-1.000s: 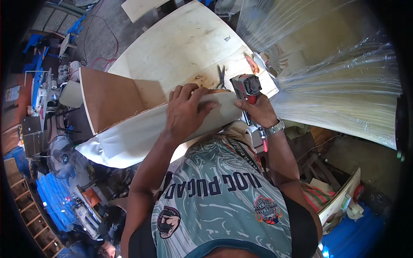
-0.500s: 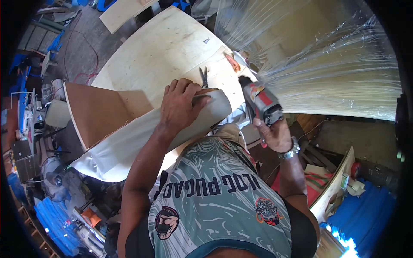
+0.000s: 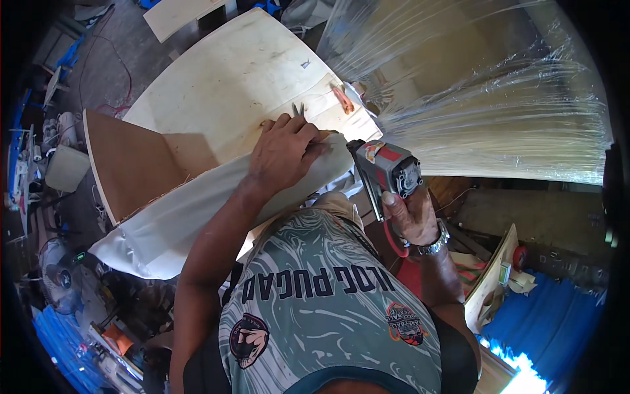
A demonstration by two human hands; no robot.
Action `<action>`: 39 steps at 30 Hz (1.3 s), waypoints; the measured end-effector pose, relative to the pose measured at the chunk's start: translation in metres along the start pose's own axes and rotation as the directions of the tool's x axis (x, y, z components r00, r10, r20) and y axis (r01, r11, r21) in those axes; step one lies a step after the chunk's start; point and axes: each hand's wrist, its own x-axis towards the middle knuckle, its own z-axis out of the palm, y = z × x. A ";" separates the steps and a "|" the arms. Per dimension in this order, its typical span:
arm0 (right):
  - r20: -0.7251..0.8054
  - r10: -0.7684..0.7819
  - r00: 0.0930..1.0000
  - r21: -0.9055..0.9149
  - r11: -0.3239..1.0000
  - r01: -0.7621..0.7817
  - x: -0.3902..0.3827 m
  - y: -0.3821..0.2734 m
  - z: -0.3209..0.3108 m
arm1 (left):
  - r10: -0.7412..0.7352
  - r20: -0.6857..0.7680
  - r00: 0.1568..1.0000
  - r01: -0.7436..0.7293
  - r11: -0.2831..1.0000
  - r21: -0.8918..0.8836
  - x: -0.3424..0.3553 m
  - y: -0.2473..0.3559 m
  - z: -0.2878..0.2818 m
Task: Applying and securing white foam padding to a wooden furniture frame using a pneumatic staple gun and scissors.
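Observation:
My right hand (image 3: 415, 221) grips a grey and red pneumatic staple gun (image 3: 387, 167), with a red hose (image 3: 396, 244) running down from it. The gun's nose is at the right end of a panel covered in pale grey upholstery fabric (image 3: 216, 213); whether they touch I cannot tell. Across the top edge of that panel, my left hand (image 3: 281, 156) is bent, fingers curled over and holding the fabric. A pair of scissors (image 3: 298, 109) lies on the wood just beyond these fingers, partly hidden. Farther right rests a tool with orange handles (image 3: 342, 100).
A brown board (image 3: 131, 161) stands upright at the left of the pale plywood surface (image 3: 230, 72). Something large wrapped in clear plastic film (image 3: 485, 118) fills the far right. A fan (image 3: 60, 276) is at the lower left, blue material (image 3: 541, 315) at the lower right.
My right hand has brought the staple gun left and slightly down, up to the panel's right end. My left hand stays on the fabric edge, its fingers shifted a little.

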 end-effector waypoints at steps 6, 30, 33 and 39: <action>-0.021 0.041 0.999 -0.068 0.997 -0.043 0.008 0.002 0.020 | -0.044 0.040 0.998 0.046 0.999 -0.027 0.000 0.001 0.001; 0.079 0.149 0.986 -0.002 0.989 -0.149 0.032 -0.020 0.024 | -0.246 0.107 0.963 0.255 0.963 -0.081 0.011 0.002 0.008; 0.106 0.269 0.957 -0.206 0.948 -0.243 0.031 -0.016 0.027 | -0.237 0.076 0.969 0.242 0.968 -0.063 0.010 0.002 0.009; 0.054 -0.298 0.953 -0.479 0.830 0.286 0.031 -0.009 0.038 | -0.109 -0.164 0.980 0.072 0.973 -0.220 0.009 0.002 -0.003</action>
